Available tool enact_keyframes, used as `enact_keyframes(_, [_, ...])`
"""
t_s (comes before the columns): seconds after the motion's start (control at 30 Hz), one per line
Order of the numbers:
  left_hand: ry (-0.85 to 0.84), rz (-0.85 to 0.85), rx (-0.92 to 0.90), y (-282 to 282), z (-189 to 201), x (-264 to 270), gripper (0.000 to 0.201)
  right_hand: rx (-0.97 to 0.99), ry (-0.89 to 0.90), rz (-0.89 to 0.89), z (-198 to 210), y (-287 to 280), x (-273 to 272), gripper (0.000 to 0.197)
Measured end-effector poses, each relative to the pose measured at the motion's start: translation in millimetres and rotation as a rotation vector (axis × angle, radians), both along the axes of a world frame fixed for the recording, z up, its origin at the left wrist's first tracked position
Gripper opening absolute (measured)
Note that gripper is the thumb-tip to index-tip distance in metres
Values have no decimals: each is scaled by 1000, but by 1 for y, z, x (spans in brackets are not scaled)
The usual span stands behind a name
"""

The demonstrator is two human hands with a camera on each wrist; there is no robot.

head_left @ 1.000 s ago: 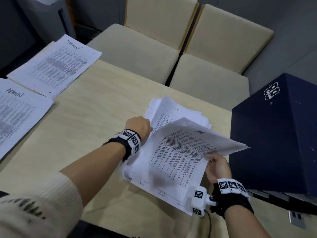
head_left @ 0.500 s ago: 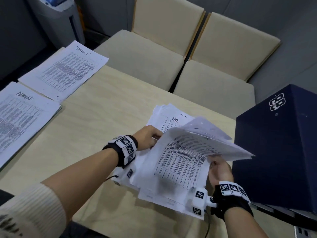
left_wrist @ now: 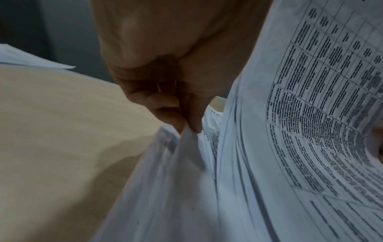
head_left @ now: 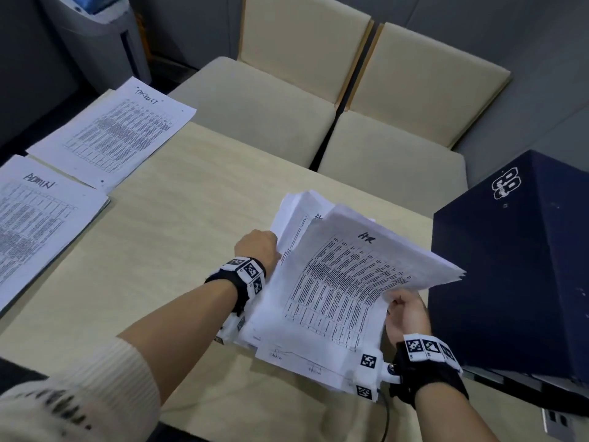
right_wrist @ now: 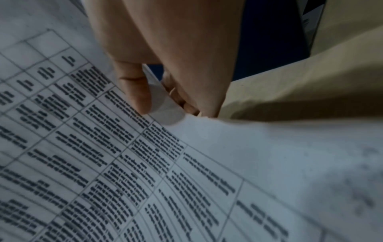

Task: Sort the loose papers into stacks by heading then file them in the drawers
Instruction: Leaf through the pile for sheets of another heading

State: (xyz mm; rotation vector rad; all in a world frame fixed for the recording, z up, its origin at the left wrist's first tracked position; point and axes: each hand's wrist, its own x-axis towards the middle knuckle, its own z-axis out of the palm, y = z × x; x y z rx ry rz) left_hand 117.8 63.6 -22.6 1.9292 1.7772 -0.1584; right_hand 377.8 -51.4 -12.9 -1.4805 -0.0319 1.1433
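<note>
While the left hand (head_left: 256, 247) pinched the left edge of the loose papers (head_left: 322, 317) between thumb and fingertips (left_wrist: 176, 121), the right hand (head_left: 406, 314) curled its grip round the right edge of the raised top sheets headed "HR". The pile lay on the surface (head_left: 191, 237) beside the dark blue drawer box (head_left: 516, 275). Two sorted stacks, one headed "ADMIN" (head_left: 35, 224) and another (head_left: 114, 132), lay well apart at the far left.

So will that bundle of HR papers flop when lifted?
Probably: the HR bundle already bows between the left hand and right hand. Its fanned edges suggest loose sheets that may slide apart. It looks light.
</note>
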Motion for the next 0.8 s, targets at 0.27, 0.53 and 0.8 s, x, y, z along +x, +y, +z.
enact_keyframes(0.27, [229,-369,230,6,38,-8,47,13,116,36,11,2,-6,29])
enact_keyframes(0.53, [-910,-76,-189,-3,30,-24,27,-82,24,42,1,6,-1,27])
enact_keyframes(0.8, [-973,398,-342,-1,20,-21,47,-137,-18,118,-7,0,4,23])
